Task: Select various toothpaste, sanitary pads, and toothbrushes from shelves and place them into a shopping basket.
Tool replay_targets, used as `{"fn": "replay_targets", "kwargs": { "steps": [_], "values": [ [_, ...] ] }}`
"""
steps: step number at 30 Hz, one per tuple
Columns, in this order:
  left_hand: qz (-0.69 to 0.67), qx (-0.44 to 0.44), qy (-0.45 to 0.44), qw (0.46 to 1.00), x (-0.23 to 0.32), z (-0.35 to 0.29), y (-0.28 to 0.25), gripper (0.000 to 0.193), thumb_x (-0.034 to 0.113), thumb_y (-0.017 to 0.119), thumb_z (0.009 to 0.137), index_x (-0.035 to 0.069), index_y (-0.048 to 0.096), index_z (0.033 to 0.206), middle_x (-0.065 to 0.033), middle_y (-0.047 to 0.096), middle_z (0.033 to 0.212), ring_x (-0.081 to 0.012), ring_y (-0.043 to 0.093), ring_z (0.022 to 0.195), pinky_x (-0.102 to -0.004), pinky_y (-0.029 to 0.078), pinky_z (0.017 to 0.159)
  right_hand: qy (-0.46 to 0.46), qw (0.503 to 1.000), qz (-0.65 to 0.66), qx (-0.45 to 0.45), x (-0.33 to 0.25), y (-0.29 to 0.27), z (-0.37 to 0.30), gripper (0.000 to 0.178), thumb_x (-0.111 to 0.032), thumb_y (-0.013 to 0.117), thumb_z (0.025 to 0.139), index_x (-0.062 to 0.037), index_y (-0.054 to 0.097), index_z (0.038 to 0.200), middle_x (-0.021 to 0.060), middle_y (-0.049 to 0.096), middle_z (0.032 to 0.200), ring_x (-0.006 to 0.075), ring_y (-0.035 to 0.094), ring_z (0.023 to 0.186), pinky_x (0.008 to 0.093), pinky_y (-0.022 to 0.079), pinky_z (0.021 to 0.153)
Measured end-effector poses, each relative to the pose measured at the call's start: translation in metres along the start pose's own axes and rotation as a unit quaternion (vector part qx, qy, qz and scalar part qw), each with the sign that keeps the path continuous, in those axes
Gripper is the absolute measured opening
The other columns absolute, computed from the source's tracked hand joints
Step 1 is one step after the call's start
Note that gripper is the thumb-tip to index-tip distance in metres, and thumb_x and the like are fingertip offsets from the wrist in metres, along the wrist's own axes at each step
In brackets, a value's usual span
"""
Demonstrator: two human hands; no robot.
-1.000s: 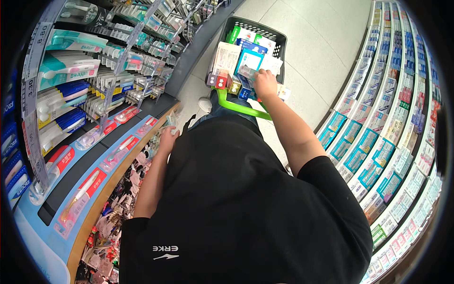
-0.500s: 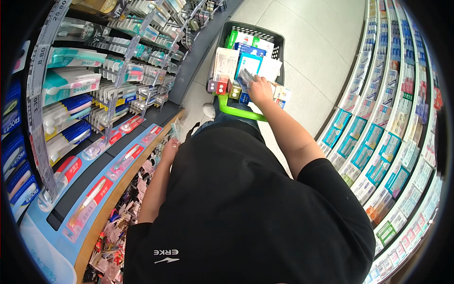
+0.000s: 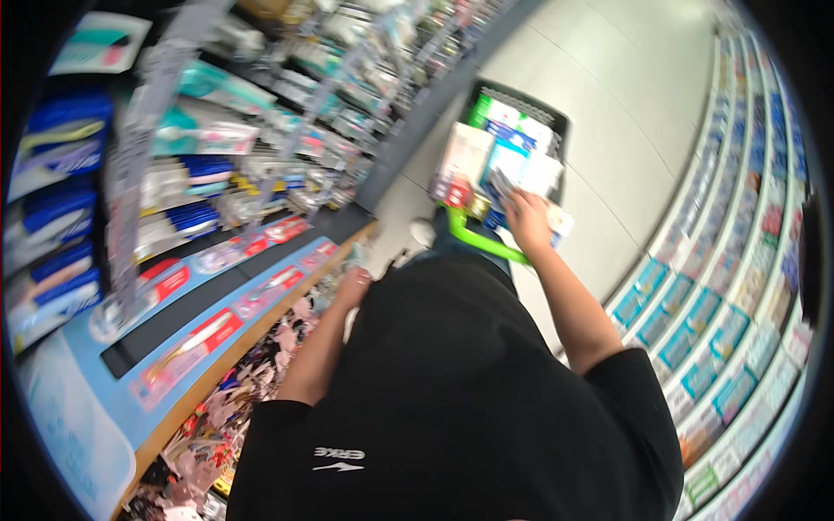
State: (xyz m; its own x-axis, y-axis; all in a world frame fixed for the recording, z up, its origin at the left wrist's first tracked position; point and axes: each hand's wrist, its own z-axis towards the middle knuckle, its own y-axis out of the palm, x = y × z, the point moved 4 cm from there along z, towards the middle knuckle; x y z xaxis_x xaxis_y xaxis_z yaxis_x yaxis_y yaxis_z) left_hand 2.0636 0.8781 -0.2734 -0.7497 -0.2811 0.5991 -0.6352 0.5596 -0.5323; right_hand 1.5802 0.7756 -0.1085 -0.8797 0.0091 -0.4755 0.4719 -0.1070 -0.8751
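Observation:
My right hand [image 3: 530,219] is over the near end of a black shopping basket [image 3: 560,119] with a green handle [image 3: 491,244]. Its fingers are closed on a small grey packet [image 3: 504,183], blurred, above the boxes inside. Those include a pale box [image 3: 466,149], a blue-and-white pack [image 3: 511,154], a white pack [image 3: 544,172] and a small red box [image 3: 458,191]. Low beside my body on the left, my left hand [image 3: 354,286] is closed around a small pale, see-through packet [image 3: 357,255], partly hidden by its fingers.
Shelves of hanging toothbrush packs [image 3: 204,139] line the left, above a light-blue display ledge [image 3: 87,356]. Pink and dark trinkets [image 3: 261,373] hang below its wooden edge [image 3: 187,404]. Long tiered shelves of boxes [image 3: 695,321] curve along the right. Pale floor tiles [image 3: 621,113] lie between.
The whole view has swung, so shelves, basket and hands appear farther right and lower, with more blur. Both hands keep their holds; the right stays over the basket.

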Motion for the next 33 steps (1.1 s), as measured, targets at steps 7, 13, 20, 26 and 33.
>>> {"fn": "replay_targets", "kwargs": {
  "steps": [7, 13, 20, 26, 33],
  "values": [
    [-0.152, 0.192, 0.07, 0.967, 0.169, 0.022, -0.071, 0.023, 0.022, 0.067, 0.097, 0.002, 0.066, 0.11, -0.0166, 0.075, 0.103, -0.0258, 0.074, 0.101, -0.0369, 0.057, 0.085, -0.025, 0.998, 0.049, -0.007, -0.036, -0.033, -0.039, 0.011, -0.012, 0.068, 0.094, -0.0026, 0.072, 0.097, 0.0139, 0.071, 0.105, 0.0346, 0.065, 0.096, 0.0442, 0.05, 0.088],
    [-0.235, 0.42, 0.282, 0.83, 0.366, 0.031, -0.22, 0.028, 0.015, 0.067, 0.1, 0.0, 0.062, 0.123, -0.0101, 0.07, 0.111, -0.0156, 0.067, 0.1, -0.0314, 0.053, 0.09, 0.023, 0.998, 0.062, 0.002, -0.037, -0.034, -0.039, 0.013, -0.014, 0.068, 0.093, -0.0015, 0.071, 0.097, 0.0144, 0.07, 0.102, 0.0357, 0.064, 0.096, 0.0446, 0.05, 0.088],
    [-0.209, 0.583, 0.266, 0.739, 0.45, 0.093, -0.347, 0.04, 0.023, 0.072, 0.093, -0.001, 0.06, 0.122, -0.0189, 0.067, 0.114, -0.0324, 0.065, 0.107, -0.0413, 0.051, 0.092, 0.021, 0.998, 0.057, -0.011, -0.04, -0.028, -0.034, 0.014, -0.015, 0.067, 0.094, -0.0013, 0.072, 0.095, 0.0142, 0.071, 0.099, 0.0352, 0.063, 0.096, 0.0442, 0.05, 0.088],
    [-0.355, 0.402, 0.376, 0.755, 0.469, 0.096, -0.327, 0.026, 0.019, 0.066, 0.101, -0.002, 0.06, 0.114, -0.0107, 0.072, 0.102, -0.0152, 0.069, 0.092, -0.0296, 0.053, 0.081, 0.017, 0.998, 0.059, 0.0, -0.035, -0.028, -0.041, 0.014, -0.015, 0.067, 0.093, -0.0015, 0.072, 0.093, 0.0141, 0.071, 0.099, 0.0352, 0.064, 0.094, 0.0445, 0.05, 0.087],
    [-0.352, 0.359, 0.414, 0.759, 0.475, 0.088, -0.309, 0.031, 0.02, 0.064, 0.103, -0.004, 0.054, 0.12, -0.0121, 0.071, 0.107, -0.0148, 0.068, 0.098, -0.028, 0.053, 0.087, -0.008, 0.999, 0.04, -0.014, -0.031, -0.029, -0.049, 0.014, -0.015, 0.067, 0.094, -0.0018, 0.071, 0.092, 0.0143, 0.07, 0.097, 0.0359, 0.064, 0.092, 0.0453, 0.05, 0.085]
  ]
}}
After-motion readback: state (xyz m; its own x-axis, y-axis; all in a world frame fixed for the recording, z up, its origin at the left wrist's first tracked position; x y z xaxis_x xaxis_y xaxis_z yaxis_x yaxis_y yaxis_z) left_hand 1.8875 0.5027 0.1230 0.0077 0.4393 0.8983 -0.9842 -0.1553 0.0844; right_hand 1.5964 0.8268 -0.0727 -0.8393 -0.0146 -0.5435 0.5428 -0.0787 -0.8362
